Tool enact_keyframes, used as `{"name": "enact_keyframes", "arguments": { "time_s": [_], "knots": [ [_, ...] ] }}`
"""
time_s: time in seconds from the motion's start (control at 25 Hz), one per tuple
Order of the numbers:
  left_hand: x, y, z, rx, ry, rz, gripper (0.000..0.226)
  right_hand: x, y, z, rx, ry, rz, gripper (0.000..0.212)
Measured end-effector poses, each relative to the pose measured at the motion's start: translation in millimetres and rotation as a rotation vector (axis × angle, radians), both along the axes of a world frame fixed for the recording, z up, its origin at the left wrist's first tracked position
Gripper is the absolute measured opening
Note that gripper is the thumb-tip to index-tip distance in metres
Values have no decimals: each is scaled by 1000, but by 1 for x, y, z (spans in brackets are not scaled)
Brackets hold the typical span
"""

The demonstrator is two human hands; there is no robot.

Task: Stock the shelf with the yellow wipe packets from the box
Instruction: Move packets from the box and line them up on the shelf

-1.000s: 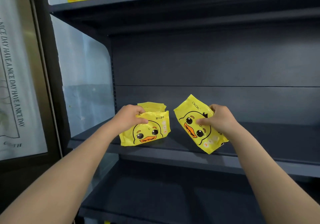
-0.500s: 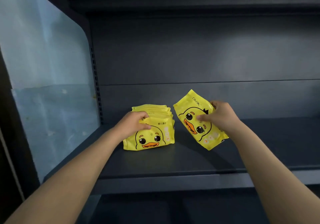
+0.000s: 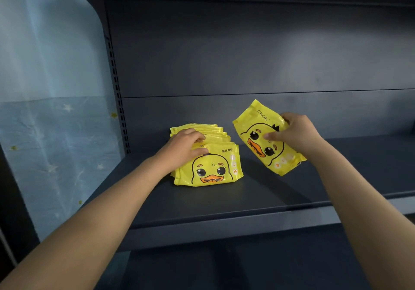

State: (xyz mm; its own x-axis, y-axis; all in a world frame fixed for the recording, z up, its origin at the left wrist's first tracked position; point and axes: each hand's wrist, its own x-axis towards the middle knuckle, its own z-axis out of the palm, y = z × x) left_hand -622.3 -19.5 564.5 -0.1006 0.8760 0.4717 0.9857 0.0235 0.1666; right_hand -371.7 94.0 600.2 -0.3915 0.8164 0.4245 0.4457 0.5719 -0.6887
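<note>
Yellow wipe packets (image 3: 208, 170) stand in a row on the shelf (image 3: 247, 202), tops gripped by the left hand (image 3: 182, 147); the right hand (image 3: 296, 132) holds one more packet (image 3: 251, 130), tilted, not yet placed.

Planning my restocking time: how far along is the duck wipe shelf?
Done: a row of packets stands on the shelf. In hand: the left hand grips the row's top; the right hand holds a tilted packet beside it, not yet added. Left: the shelf is bare to the right; the box is out of view, so the remainder is unknown.
</note>
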Motion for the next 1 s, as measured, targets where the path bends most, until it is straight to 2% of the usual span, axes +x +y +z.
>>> {"name": "enact_keyframes", "arguments": {
  "time_s": [0.08, 0.2, 0.36, 0.44, 0.64, 1.0],
  "knots": [
    [-9, -11, 4, 51, -1, 22, 35, -2, -12, 15, 25, -47, 77, 29],
    [-27, -30, 7, 71, 7, 76, 27, -23, -32, 26, 56, -266, 238, 32],
    [-42, -55, 8, 87, 21, 151, 24, -76, -50, 5, 150, -492, 416, 44],
    [-44, -64, 6, 82, 12, 160, 24, -93, -51, -9, 232, -554, 402, 55],
    [-39, -74, -1, 70, 17, 148, 24, -105, -48, -20, 405, -614, 321, 63],
    [-21, -73, -1, 84, 19, 107, 24, -101, -52, -24, 331, -520, 338, 65]
  ]
}}
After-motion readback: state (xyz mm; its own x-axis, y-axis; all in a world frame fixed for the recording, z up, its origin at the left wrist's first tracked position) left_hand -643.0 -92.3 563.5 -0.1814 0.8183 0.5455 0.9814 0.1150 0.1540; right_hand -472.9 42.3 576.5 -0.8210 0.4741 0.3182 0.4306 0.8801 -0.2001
